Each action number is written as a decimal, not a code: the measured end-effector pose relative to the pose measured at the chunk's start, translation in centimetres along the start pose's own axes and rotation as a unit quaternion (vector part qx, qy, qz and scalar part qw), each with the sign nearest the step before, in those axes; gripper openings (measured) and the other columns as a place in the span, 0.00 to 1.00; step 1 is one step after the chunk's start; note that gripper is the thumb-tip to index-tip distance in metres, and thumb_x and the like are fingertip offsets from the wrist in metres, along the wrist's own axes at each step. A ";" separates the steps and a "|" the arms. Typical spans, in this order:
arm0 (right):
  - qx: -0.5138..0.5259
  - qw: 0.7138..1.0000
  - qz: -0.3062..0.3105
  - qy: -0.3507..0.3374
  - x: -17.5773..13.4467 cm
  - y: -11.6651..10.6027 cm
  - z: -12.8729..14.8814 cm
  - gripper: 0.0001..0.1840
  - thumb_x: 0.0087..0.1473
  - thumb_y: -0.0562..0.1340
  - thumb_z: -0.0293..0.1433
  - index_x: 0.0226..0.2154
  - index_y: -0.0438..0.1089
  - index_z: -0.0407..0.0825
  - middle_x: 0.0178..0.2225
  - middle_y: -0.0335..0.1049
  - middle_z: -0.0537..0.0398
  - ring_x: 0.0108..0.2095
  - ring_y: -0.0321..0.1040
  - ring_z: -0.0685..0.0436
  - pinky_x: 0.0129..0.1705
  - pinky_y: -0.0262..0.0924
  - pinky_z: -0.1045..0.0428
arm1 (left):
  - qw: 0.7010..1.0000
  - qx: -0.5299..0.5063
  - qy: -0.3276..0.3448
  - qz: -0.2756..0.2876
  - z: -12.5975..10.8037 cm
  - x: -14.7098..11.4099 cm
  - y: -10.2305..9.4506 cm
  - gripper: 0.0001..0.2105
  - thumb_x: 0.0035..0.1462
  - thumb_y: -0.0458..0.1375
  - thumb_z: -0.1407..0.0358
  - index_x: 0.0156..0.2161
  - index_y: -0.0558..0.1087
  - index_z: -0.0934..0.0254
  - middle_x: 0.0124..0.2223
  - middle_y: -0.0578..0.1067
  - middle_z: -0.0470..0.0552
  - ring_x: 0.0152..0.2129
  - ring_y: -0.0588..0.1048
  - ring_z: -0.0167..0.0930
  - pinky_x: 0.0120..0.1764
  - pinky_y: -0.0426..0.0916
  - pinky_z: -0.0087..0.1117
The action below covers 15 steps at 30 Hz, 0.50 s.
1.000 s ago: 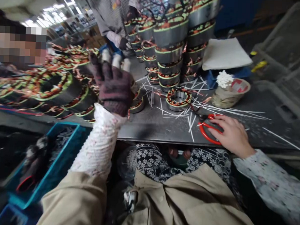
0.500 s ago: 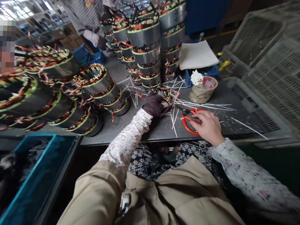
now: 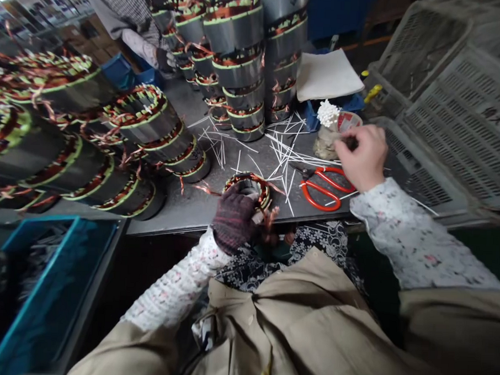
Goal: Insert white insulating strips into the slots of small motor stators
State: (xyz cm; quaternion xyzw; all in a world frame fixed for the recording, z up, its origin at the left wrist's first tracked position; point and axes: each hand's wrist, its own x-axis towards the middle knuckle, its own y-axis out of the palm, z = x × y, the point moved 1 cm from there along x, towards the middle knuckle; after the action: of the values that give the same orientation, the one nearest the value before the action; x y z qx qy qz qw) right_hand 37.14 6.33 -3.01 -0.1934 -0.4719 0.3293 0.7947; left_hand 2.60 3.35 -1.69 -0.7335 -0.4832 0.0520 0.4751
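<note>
- One ring (image 3: pixel 264 195) sits at the bench's (image 3: pixel 191 207) front edge, copper leads (image 3: pixel 270 219) trailing from its near side.
- The gloved left hand (image 3: pixel 234 217) grips its near-left wall, fingers curled over the rim.
- The bare right hand (image 3: pixel 363 159) is curled in front of the cup (image 3: pixel 326 145), thumb and forefinger close; whether they pinch anything, I cannot tell.
- Red scissors (image 3: pixel 322 190) lie near the front edge, beside loose white sticks (image 3: pixel 286 161).
- The ring looks heavy and stiff, its leads soft and easily bent; best held by the smooth metal wall.
</note>
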 end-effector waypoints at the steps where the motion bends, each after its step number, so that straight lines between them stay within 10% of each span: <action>1: -0.005 1.000 -0.002 0.008 1.5 0.3 -0.2 0.11 0.62 0.67 0.40 0.37 0.72 0.49 0.41 0.75 0.46 0.45 0.67 0.38 0.55 0.63 0.40 | 1.000 -0.011 0.014 0.008 0.1 -0.2 -0.3 0.19 0.55 0.67 0.49 0.48 0.80 0.56 0.50 0.83 0.57 0.56 0.78 0.48 0.64 0.68 0.60; 5: 0.018 1.000 0.012 0.020 4.8 1.1 -1.0 0.09 0.62 0.66 0.37 0.34 0.74 0.48 0.36 0.74 0.49 0.43 0.68 0.40 0.56 0.64 0.40 | 0.991 -0.091 0.047 0.084 1.3 -0.1 -4.8 0.23 0.69 0.55 0.51 0.63 0.71 0.57 0.56 0.81 0.56 0.52 0.81 0.39 0.55 0.79 0.44; 8: 0.066 0.998 -0.015 0.007 4.3 0.3 -0.7 0.05 0.62 0.64 0.34 0.35 0.74 0.52 0.36 0.74 0.50 0.42 0.72 0.37 0.52 0.68 0.37 | 0.989 0.005 0.109 0.099 2.2 -0.2 -7.5 0.27 0.67 0.59 0.53 0.67 0.66 0.58 0.62 0.77 0.57 0.59 0.77 0.42 0.64 0.71 0.51; 11: 0.172 0.984 0.029 -0.043 1.8 -1.1 1.4 0.08 0.65 0.60 0.37 0.41 0.74 0.55 0.39 0.74 0.51 0.44 0.74 0.36 0.45 0.72 0.38 | 0.971 0.144 0.163 0.101 2.0 -0.9 -5.8 0.30 0.64 0.63 0.54 0.68 0.66 0.60 0.66 0.73 0.58 0.67 0.69 0.46 0.72 0.56 0.58; 15: 0.266 0.944 0.161 -0.111 -3.3 -2.4 6.3 0.10 0.66 0.60 0.41 0.43 0.74 0.55 0.40 0.76 0.51 0.46 0.76 0.36 0.41 0.74 0.40 | 0.990 0.058 0.127 0.014 0.5 -1.4 0.0 0.18 0.69 0.56 0.58 0.60 0.73 0.59 0.60 0.79 0.54 0.61 0.75 0.36 0.70 0.63 0.47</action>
State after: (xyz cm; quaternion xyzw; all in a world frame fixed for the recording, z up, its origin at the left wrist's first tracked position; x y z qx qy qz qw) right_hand 31.26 2.26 -0.58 -0.0106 -0.4146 0.5859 0.6962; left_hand 1.60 2.66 -2.48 -0.7122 -0.4048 -0.0072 0.5735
